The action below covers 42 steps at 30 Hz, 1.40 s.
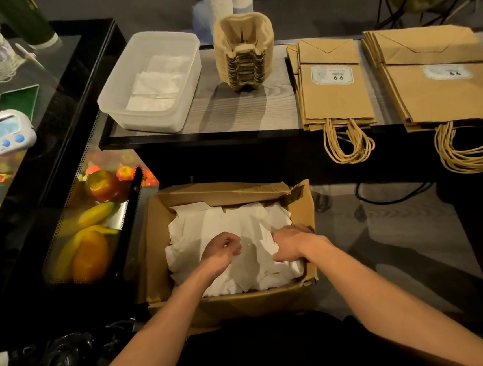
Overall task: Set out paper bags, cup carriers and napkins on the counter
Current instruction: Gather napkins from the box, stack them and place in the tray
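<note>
While you're reaching both arms down into the cardboard box (234,304) right in front of you, your left hand (221,251) is sitting on top of the loose napkins (226,222) with its fingers curled under, and honestly I can't tell if it's actually pinching one or just resting there. Your right hand (293,242) is digging into the pile by the box's right wall, fingers and thumb curling round a wad of those napkins. Off to the left, a display case (30,209) is showing fruit (91,256), and a little white timer (5,131) is sitting farther back on its top. Further out, the counter (227,110) is carrying the rest: a clear plastic tub (126,105) on the left holding folded napkins (157,84), a stack of cup carriers (243,49) standing just beside it, and two piles of paper bags (333,97) lying flat to the right, handles hanging over the near edge.
</note>
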Each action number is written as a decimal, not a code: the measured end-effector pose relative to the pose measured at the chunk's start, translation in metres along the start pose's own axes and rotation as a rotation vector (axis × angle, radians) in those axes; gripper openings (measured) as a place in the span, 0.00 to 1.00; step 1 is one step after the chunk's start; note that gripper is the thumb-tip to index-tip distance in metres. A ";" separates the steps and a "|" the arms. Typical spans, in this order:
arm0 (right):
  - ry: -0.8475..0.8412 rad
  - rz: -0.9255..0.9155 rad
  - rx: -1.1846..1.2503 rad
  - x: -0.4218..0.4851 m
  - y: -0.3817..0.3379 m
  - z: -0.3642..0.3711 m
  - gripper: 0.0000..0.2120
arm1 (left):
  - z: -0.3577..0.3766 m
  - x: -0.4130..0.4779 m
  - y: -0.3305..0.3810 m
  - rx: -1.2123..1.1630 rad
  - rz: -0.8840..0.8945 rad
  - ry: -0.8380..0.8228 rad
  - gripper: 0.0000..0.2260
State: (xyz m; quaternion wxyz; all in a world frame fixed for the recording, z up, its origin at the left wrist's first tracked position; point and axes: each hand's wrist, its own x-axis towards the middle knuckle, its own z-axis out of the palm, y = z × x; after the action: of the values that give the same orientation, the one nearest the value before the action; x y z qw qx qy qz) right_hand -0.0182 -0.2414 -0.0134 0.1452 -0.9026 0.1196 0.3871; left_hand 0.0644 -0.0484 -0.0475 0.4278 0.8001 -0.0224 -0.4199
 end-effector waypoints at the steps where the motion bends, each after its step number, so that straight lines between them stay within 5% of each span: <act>1: 0.019 -0.004 0.086 0.001 0.004 -0.003 0.14 | 0.000 0.001 0.002 -0.010 -0.002 0.007 0.06; 7: 0.056 0.036 1.062 0.021 0.019 -0.004 0.28 | -0.008 0.018 0.004 -0.125 -0.089 0.151 0.11; 10: 0.028 0.076 1.302 0.035 0.011 0.010 0.36 | -0.012 0.014 0.013 -0.329 -0.204 -0.071 0.25; 12: 0.010 0.098 1.382 0.032 -0.003 0.012 0.31 | -0.008 0.011 0.015 -0.493 -0.203 -0.273 0.29; 15: 0.017 0.195 1.323 0.036 -0.012 0.023 0.27 | -0.001 0.013 0.013 -0.515 -0.131 -0.330 0.21; 18: 0.102 0.210 1.190 0.036 -0.011 0.027 0.24 | 0.003 0.021 0.007 -0.515 -0.168 -0.129 0.12; 22: 0.183 0.139 0.909 0.035 -0.005 0.029 0.12 | 0.003 0.028 -0.004 -0.597 -0.214 0.015 0.26; 27: 0.187 0.162 0.992 0.034 -0.018 0.031 0.30 | 0.001 0.021 -0.003 -0.504 -0.166 -0.094 0.31; 29: 0.194 0.212 0.917 0.034 -0.023 0.033 0.31 | 0.002 0.017 -0.001 -0.541 -0.176 -0.124 0.27; 32: 0.187 0.212 0.871 0.037 -0.024 0.036 0.18 | 0.002 0.017 -0.003 -0.557 -0.188 -0.089 0.12; 39: 0.205 0.187 0.914 0.033 -0.017 0.043 0.08 | 0.000 0.019 -0.010 -0.526 -0.189 0.095 0.12; 42: 0.292 0.209 1.006 0.025 -0.018 0.037 0.13 | -0.001 0.022 -0.011 -0.517 -0.151 0.115 0.20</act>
State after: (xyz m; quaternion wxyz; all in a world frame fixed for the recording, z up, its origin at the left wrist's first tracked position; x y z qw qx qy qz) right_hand -0.0200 -0.2145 -0.0530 0.5026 -0.7493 0.3985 0.1648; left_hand 0.0756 -0.0497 -0.0699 0.5860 0.6862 0.1698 -0.3962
